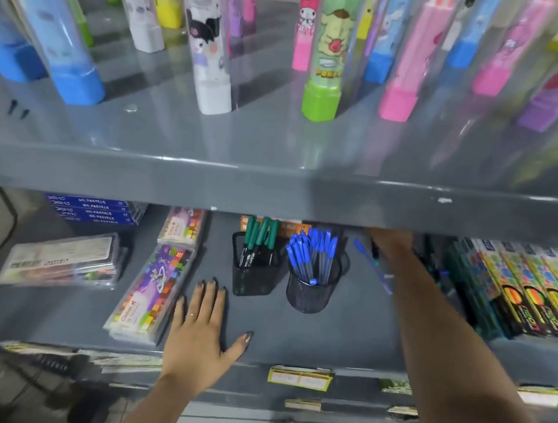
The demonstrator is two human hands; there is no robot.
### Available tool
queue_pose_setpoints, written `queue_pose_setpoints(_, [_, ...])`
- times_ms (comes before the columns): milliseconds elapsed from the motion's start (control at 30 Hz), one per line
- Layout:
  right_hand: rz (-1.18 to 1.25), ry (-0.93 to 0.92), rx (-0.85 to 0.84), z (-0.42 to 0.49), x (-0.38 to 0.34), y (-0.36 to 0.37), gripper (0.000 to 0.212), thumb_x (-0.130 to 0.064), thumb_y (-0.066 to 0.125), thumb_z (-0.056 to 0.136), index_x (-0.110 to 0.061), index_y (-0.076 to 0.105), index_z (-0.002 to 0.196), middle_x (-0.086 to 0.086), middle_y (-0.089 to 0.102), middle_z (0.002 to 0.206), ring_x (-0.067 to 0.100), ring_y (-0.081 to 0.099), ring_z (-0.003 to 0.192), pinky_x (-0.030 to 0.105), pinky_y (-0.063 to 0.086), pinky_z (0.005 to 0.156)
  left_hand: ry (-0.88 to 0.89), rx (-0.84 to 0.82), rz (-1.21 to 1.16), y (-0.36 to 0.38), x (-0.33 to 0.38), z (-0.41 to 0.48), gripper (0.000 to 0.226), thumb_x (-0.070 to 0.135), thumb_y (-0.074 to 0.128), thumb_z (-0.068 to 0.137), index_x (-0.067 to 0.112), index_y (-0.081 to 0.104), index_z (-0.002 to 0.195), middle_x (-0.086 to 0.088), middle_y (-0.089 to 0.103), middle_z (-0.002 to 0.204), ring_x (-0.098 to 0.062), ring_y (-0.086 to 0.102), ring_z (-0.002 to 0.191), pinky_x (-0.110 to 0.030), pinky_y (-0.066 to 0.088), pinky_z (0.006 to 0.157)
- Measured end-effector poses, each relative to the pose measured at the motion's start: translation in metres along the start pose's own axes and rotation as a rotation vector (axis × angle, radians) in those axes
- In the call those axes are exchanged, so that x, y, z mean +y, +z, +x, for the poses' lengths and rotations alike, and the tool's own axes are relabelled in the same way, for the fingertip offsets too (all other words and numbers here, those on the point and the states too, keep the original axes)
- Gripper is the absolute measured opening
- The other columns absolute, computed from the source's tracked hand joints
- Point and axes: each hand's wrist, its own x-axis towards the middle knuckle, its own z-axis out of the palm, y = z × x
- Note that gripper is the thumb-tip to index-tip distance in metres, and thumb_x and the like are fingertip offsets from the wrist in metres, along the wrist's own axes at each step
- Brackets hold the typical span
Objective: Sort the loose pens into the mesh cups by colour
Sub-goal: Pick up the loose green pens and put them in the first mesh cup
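Note:
Two black mesh cups stand on the lower grey shelf (343, 342). The square cup (251, 279) holds green-capped markers (261, 235). The round cup (312, 292) holds blue pens (311, 252). A loose blue pen (373, 267) lies to the right of the round cup. My left hand (204, 332) rests flat on the shelf in front of the square cup, fingers spread, holding nothing. My right hand (389, 245) reaches deep under the upper shelf behind the loose pen; its fingers are hidden and blurred, with a dark object near them.
The upper shelf (273, 190) overhangs the work area and carries tall cartoon-print tubes (327, 51). Oil pastel packs (154, 287) lie left of the cups, blue boxes (93, 209) at the back left, and coloured pencil boxes (531, 289) fill the right side.

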Motion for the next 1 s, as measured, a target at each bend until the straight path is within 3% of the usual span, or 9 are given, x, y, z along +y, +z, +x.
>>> queue_pose_setpoints(100, [0.4, -0.057, 0.053, -0.018, -0.014, -0.019, 0.018, -0.012, 0.057, 0.089, -0.016, 0.056, 0.106, 0.014, 0.059, 0.102, 0.025, 0.054, 0.093, 0.019, 0.047, 0.087, 0.0, 0.004, 0.009, 0.001, 0.002, -0.002, 0.094, 0.078, 0.017, 0.087, 0.008, 0.027, 0.15, -0.011, 0.022, 0.159, -0.029, 0.015, 0.148, -0.047, 0.006, 0.116])
queue_pose_setpoints(200, [0.956, -0.074, -0.017, -0.042, -0.019, -0.035, 0.014, -0.005, 0.059, 0.082, -0.018, 0.056, 0.087, 0.0, 0.058, 0.068, 0.012, 0.053, 0.061, 0.028, 0.05, 0.065, -0.003, 0.001, -0.004, 0.001, 0.001, -0.002, 0.096, 0.079, 0.013, 0.086, 0.01, 0.021, 0.152, -0.01, 0.015, 0.161, -0.027, 0.006, 0.149, -0.048, 0.004, 0.118])
queue_pose_setpoints(367, [1.178, -0.312, -0.418, -0.105, -0.06, -0.049, 0.031, 0.017, 0.035, 0.082, -0.007, 0.052, 0.087, 0.005, 0.059, 0.067, 0.015, 0.059, 0.057, 0.026, 0.052, 0.054, -0.003, -0.012, -0.031, -0.002, 0.001, -0.002, 0.098, 0.079, 0.008, 0.084, 0.01, 0.017, 0.153, -0.011, 0.011, 0.162, -0.027, 0.002, 0.15, -0.05, 0.004, 0.12])
queue_pose_setpoints(467, [0.985, -0.367, -0.473, -0.137, -0.083, -0.035, 0.035, 0.02, 0.039, 0.082, -0.011, 0.054, 0.088, 0.008, 0.061, 0.069, 0.019, 0.064, 0.06, 0.03, 0.053, 0.058, -0.008, -0.037, -0.046, -0.004, 0.0, -0.003, 0.098, 0.079, 0.009, 0.083, 0.011, 0.012, 0.154, -0.01, 0.006, 0.163, -0.027, -0.004, 0.15, -0.05, 0.0, 0.12])
queue_pose_setpoints(567, [0.778, -0.435, -0.436, -0.151, -0.098, -0.011, 0.047, 0.009, 0.057, 0.073, -0.019, 0.052, 0.11, 0.014, 0.059, 0.076, 0.03, 0.06, 0.07, 0.036, 0.048, 0.064, -0.012, -0.064, -0.031, -0.007, 0.0, -0.003, 0.098, 0.079, 0.008, 0.083, 0.012, 0.007, 0.154, -0.01, 0.002, 0.164, -0.026, -0.007, 0.149, -0.05, -0.003, 0.12])
queue_pose_setpoints(667, [0.536, -0.495, -0.217, -0.153, -0.11, 0.017, 0.065, 0.004, 0.068, 0.07, -0.014, 0.041, 0.126, 0.013, 0.059, 0.077, 0.025, 0.06, 0.062, 0.029, 0.049, 0.053, -0.007, -0.078, -0.018, -0.011, 0.001, -0.003, 0.097, 0.078, 0.008, 0.084, 0.012, 0.004, 0.154, -0.011, 0.0, 0.164, -0.027, -0.008, 0.149, -0.05, -0.003, 0.12])
queue_pose_setpoints(767, [0.243, -0.634, -0.025, -0.155, -0.119, 0.043, 0.058, -0.003, 0.067, 0.072, -0.018, 0.04, 0.12, -0.001, 0.06, 0.073, 0.026, 0.066, 0.067, 0.034, 0.054, 0.053, -0.008, -0.09, -0.02, -0.012, 0.001, -0.003, 0.097, 0.078, 0.008, 0.084, 0.012, 0.004, 0.154, -0.011, 0.0, 0.164, -0.027, -0.008, 0.149, -0.051, -0.003, 0.12])
queue_pose_setpoints(867, [-0.051, -0.739, -0.084, -0.152, -0.113, 0.065, 0.052, -0.006, 0.066, 0.077, -0.023, 0.042, 0.119, 0.0, 0.062, 0.079, 0.024, 0.064, 0.073, 0.035, 0.055, 0.061, -0.011, -0.087, -0.024, -0.012, 0.001, -0.003, 0.098, 0.079, 0.007, 0.083, 0.012, 0.005, 0.154, -0.011, 0.002, 0.164, -0.027, -0.007, 0.149, -0.051, -0.002, 0.12])
queue_pose_setpoints(1000, [-0.458, -0.805, -0.049, -0.148, -0.102, 0.076, 0.038, -0.015, 0.067, 0.08, -0.02, 0.062, 0.118, 0.009, 0.069, 0.101, 0.033, 0.055, 0.104, 0.044, 0.052, 0.085, -0.009, -0.081, -0.031, -0.01, 0.0, -0.002, 0.099, 0.079, 0.008, 0.082, 0.011, 0.009, 0.154, -0.011, 0.005, 0.164, -0.028, -0.004, 0.149, -0.051, 0.0, 0.12])
